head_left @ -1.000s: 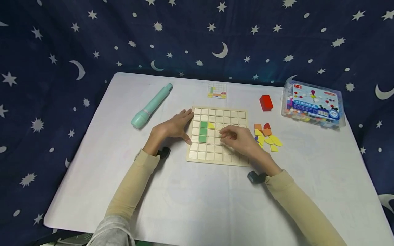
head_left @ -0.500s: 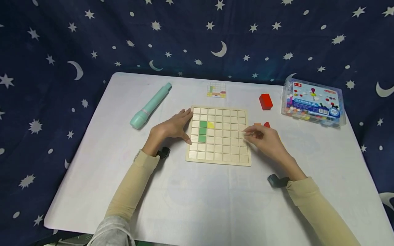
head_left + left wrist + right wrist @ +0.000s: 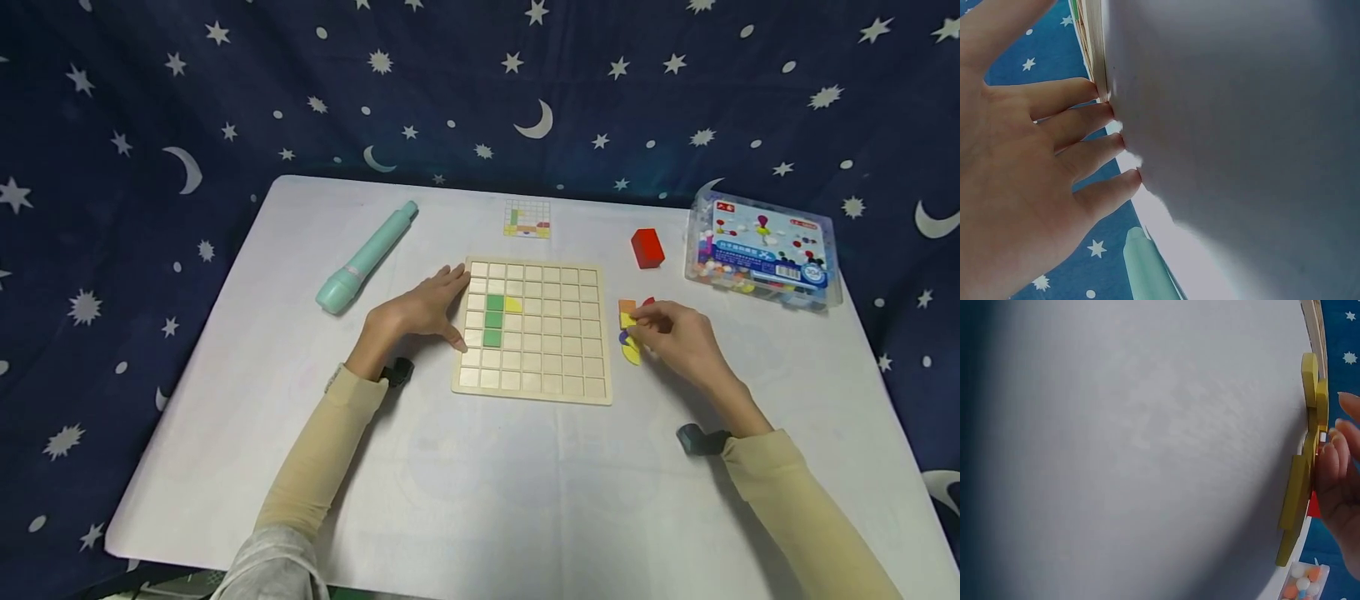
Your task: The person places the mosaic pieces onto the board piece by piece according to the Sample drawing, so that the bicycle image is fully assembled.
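A wooden grid board (image 3: pixel 551 350) lies mid-table, with green squares (image 3: pixel 493 320) in a column and a yellow rounded piece (image 3: pixel 513 305) beside the top one. My left hand (image 3: pixel 422 310) rests at its left edge, fingers extended; the left wrist view shows the fingertips by the board's side. To the board's right, my right hand (image 3: pixel 684 343) is over a small pile of flat pieces, hiding part of it. An orange piece (image 3: pixel 627 307) and yellow pieces (image 3: pixel 632 355) stick out. In the right wrist view, thumb and fingers stand apart, close to yellow pieces (image 3: pixel 1294 490), seemingly holding nothing.
A small pattern card (image 3: pixel 527 218) lies behind the board. A red block (image 3: pixel 648 248) and a clear plastic box (image 3: pixel 761 254) of coloured parts stand at the back right. At the left lies a mint-green microphone-shaped object (image 3: pixel 367 260). A starry curtain (image 3: pixel 480 92) hangs behind the table.
My right hand has moved right, from above the board to the pile of flat pieces, which it now partly covers. My left hand stays at the board's left edge.
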Tool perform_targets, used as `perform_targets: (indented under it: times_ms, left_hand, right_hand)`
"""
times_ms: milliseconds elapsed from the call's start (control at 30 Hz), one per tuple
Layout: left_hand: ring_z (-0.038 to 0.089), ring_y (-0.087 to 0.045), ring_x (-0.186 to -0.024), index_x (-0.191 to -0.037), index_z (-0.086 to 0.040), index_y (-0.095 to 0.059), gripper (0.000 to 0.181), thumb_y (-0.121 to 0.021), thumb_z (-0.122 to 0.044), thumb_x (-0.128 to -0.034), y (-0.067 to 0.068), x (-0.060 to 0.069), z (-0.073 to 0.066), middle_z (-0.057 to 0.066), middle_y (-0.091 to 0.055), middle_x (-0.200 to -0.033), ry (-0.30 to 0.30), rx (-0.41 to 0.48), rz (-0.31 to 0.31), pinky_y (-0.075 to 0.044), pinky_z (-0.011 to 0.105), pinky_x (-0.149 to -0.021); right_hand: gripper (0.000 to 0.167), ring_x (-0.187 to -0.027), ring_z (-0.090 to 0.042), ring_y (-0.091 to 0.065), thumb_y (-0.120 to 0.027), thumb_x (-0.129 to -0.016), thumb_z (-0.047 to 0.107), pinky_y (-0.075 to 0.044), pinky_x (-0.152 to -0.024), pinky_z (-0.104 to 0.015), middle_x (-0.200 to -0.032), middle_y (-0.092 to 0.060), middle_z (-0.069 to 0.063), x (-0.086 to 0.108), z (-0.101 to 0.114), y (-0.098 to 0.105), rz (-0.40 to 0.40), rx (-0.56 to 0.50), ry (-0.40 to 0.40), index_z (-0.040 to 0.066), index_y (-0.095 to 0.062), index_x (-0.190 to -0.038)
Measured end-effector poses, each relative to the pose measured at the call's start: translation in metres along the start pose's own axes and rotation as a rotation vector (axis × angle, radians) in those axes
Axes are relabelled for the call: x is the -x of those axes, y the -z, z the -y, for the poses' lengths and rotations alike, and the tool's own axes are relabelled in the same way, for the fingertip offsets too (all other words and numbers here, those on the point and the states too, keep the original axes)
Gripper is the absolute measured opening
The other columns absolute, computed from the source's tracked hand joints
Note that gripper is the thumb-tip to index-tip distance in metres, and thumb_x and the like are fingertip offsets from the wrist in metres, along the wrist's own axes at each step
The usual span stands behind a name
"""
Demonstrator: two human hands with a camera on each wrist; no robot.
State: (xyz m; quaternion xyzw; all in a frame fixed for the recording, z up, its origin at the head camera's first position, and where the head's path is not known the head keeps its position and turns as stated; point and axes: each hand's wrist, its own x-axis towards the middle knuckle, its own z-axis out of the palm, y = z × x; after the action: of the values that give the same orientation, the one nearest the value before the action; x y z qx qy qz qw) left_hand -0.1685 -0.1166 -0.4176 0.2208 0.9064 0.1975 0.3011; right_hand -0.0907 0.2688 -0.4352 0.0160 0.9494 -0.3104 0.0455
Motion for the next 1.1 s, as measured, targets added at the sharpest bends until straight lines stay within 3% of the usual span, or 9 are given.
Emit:
perform_targets:
  times_ms: [133, 433, 667, 833, 1100]
  left_hand:
    - [0.029, 0.006, -0.161, -0.166, -0.007, -0.008, 0.124, -0.092, -0.031, -0.077, 0.0, 0.001, -0.001, 0.009, 0.002, -0.175, 0.007, 0.01, 0.0, -0.007, 0.049, -0.131]
    - [0.027, 0.006, -0.161, -0.166, -0.007, -0.009, 0.125, -0.093, -0.031, -0.0761, 0.0, 0.002, -0.002, 0.008, 0.002, -0.175, 0.014, 0.018, -0.001, -0.006, 0.048, -0.131]
    - [0.028, 0.006, -0.161, -0.166, -0.007, -0.009, 0.125, -0.093, -0.031, -0.0763, 0.001, 0.0, 0.0, 0.008, 0.002, -0.175, 0.001, 0.01, -0.004, -0.007, 0.049, -0.131]
    - [0.027, 0.006, -0.161, -0.166, -0.008, -0.009, 0.125, -0.093, -0.031, -0.0761, 0.001, 0.001, 0.001, 0.008, 0.002, -0.175, 0.0, 0.012, -0.003, -0.006, 0.048, -0.131]
    - [0.03, 0.005, -0.161, -0.166, -0.005, -0.009, 0.125, -0.093, -0.033, -0.0761, 0.001, 0.0, 0.0, 0.011, 0.002, -0.174, -0.006, -0.002, -0.005, -0.007, 0.049, -0.131]
  right_hand:
    - [0.032, -0.085, -0.028, -0.057, -0.078, -0.092, 0.02, -0.046, -0.062, -0.021, -0.094, -0.067, -0.017, -0.004, 0.003, -0.001, -0.008, 0.02, -0.022, -0.004, -0.072, -0.112]
    - [0.033, -0.089, -0.03, -0.053, -0.079, -0.091, 0.023, -0.045, -0.071, -0.032, -0.093, -0.059, -0.015, -0.01, 0.012, -0.003, 0.061, 0.048, -0.098, -0.004, -0.067, -0.106]
    - [0.03, -0.086, -0.029, -0.055, -0.076, -0.093, 0.019, -0.047, -0.064, -0.025, -0.097, -0.063, -0.016, -0.011, 0.014, -0.003, 0.094, 0.026, -0.113, -0.003, -0.065, -0.11]
    - [0.027, -0.082, -0.028, -0.056, -0.074, -0.095, 0.02, -0.048, -0.057, -0.023, -0.096, -0.064, -0.018, -0.011, 0.019, -0.002, 0.109, 0.01, -0.096, -0.001, -0.066, -0.109]
    - [0.026, -0.097, -0.032, -0.067, -0.075, -0.096, 0.023, -0.052, -0.07, -0.018, -0.109, -0.072, -0.019, -0.011, 0.032, -0.003, 0.155, -0.031, -0.024, 0.002, -0.066, -0.108]
